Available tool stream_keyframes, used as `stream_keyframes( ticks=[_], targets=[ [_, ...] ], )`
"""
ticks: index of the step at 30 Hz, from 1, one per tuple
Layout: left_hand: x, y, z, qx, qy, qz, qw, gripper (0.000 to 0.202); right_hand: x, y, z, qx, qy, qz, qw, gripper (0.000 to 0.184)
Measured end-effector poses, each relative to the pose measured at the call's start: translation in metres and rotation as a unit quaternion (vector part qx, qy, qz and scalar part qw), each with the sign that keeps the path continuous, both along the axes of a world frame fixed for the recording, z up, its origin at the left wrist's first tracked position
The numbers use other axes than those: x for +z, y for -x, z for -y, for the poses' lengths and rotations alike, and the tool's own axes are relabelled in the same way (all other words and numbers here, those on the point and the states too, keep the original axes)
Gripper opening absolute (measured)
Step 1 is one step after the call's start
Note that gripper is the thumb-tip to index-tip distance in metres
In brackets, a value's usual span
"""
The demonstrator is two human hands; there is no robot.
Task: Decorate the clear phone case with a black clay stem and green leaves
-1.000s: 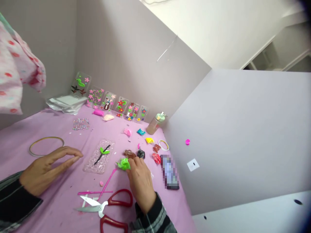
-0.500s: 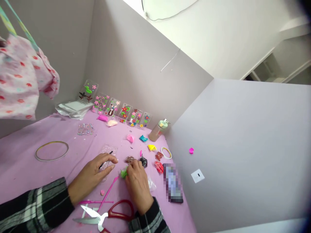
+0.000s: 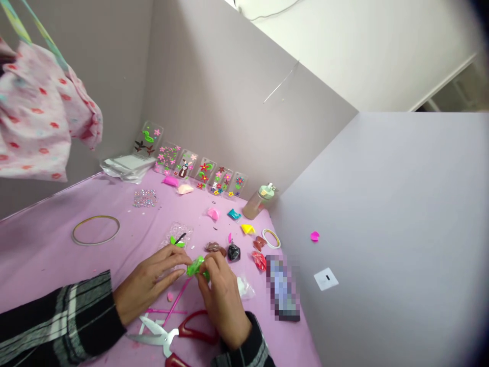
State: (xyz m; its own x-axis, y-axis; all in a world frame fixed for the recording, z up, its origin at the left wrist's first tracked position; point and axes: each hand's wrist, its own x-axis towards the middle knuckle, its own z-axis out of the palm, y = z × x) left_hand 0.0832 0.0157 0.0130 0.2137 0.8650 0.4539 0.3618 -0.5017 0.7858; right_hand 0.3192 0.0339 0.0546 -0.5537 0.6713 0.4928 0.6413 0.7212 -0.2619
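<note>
A small packet of bright green modelling clay [image 3: 195, 266] is pinched in the fingers of my right hand [image 3: 223, 293], just above the table. My left hand [image 3: 153, 280] comes up to it from the left, fingers apart, the index fingertip at the packet's edge; whether it touches I cannot tell. Behind my left hand lies a clear bubbly sheet or case [image 3: 176, 232] with green leaf shapes and a black stem [image 3: 179, 239] on it. Below my hands are scissors with dark red handles [image 3: 168, 336], pink sticks [image 3: 178, 300] and a pink bit of clay [image 3: 170, 296].
Clay packets in black [image 3: 234, 252], brown [image 3: 215, 248], red [image 3: 259, 261], yellow [image 3: 248, 229] and teal [image 3: 234, 214] lie around. A phone [image 3: 282, 288], tape roll [image 3: 271, 238], bottle [image 3: 260, 202] and bangle [image 3: 95, 218] are on the table. Decorated clear cases [image 3: 204, 171] lean against the wall.
My left hand has moved off the clear sheet toward the green packet, uncovering the green leaf shapes. The packet now shows more between my hands. The whole view has shifted slightly.
</note>
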Motion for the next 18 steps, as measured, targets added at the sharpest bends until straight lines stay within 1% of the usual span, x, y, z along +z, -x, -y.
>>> stream_keyframes(
  ticks=[3,8,12,14,18],
  targets=[
    [0.002,0.0,-0.001,-0.01,0.0,0.005,1.0,0.025,0.001,0.004,0.003,0.018,0.009,-0.029,0.999,0.03],
    [0.003,0.002,-0.001,-0.009,0.009,0.015,1.0,0.022,0.0,0.009,0.006,0.014,0.012,-0.019,1.0,0.027],
    [0.003,0.003,-0.001,-0.012,0.024,0.022,0.999,0.023,0.001,0.014,0.009,0.021,-0.001,-0.026,0.999,0.026],
    [0.002,0.004,-0.002,-0.01,0.032,0.026,0.999,0.023,0.0,0.016,0.01,0.025,0.0,-0.043,0.999,0.025],
    [-0.002,0.003,-0.001,-0.006,0.049,0.03,0.998,0.021,-0.002,0.018,0.011,0.025,0.029,-0.109,0.993,0.026]
  ],
)
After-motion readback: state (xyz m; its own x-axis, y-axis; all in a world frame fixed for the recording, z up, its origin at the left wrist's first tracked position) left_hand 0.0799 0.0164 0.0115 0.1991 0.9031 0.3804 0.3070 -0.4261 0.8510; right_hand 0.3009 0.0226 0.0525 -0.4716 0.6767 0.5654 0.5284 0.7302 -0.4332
